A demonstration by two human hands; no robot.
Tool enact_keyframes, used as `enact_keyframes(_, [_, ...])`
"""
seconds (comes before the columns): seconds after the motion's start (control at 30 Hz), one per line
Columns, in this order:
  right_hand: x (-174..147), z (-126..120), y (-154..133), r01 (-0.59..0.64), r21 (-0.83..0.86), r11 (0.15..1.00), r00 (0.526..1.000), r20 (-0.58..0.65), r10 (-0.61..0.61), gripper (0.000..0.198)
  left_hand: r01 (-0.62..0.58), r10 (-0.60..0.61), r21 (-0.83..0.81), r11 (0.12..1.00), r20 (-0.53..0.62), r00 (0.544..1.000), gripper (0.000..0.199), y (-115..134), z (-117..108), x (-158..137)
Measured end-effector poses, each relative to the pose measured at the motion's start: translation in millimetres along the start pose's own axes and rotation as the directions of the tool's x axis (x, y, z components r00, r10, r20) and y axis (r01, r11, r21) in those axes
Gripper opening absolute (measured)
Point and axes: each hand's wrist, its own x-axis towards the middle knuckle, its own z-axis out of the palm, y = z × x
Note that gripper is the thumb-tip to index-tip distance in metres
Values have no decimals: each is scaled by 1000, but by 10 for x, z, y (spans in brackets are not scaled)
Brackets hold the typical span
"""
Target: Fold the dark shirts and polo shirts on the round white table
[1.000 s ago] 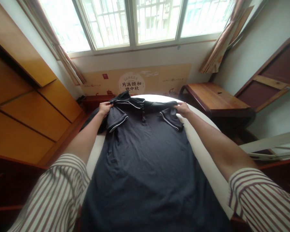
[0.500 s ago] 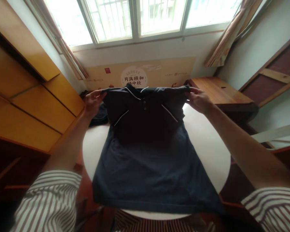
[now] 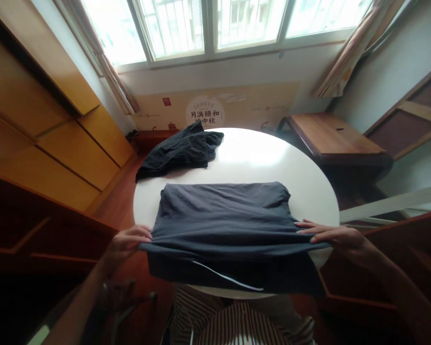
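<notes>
Head view: holding a dark shirt [image 3: 226, 213] stretched sideways between both hands, low over the near half of a round white surface [image 3: 309, 175]. Pinching one end of the fold with the left hand [image 3: 127, 242], thumb and fingers closed on the cloth, beside the surface's left rim. Gripping the other end with the right hand [image 3: 339, 238] over the surface's right rim, thumb pressed to the cloth, some fingers reaching out straight.

Drawn from the far part of the surface to its near rim since half a second ago. Spread out and raised by the shoulders then, with collar and buttons showing; doubled over now, with plain cloth uppermost and a white stripe [image 3: 224, 276] on the darker near flap. Uncovered more fully now: a heap of dark clothes [image 3: 179, 151] at the surface's far left, reaching the rim.

Jutting past the near rim of the surface at both lower corners of the shirt. Bare behind the shirt, most widely toward the surface's far right; narrower toward the heap, apart from the shirt. Well clear of the wooden cupboard [image 3: 70, 143] left of the surface.
</notes>
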Motion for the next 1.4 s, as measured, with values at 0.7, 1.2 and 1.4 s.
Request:
enact_keyframes(0.7, [1374,-25,-326,-470,106,876,816,-327,478,34,506,-504,-35,862,-156,849,56,-236,26,1537])
enact_keyframes(1.2, [975,6,-275,-459,-485,744,828,-538,160,53,101,60,480,871,-308,949,22,146,253,1179])
enact_keyframes(1.4, [360,437,-473,52,-807,588,963,-114,-242,42,-197,162,573,796,112,980,42,440,578,270])
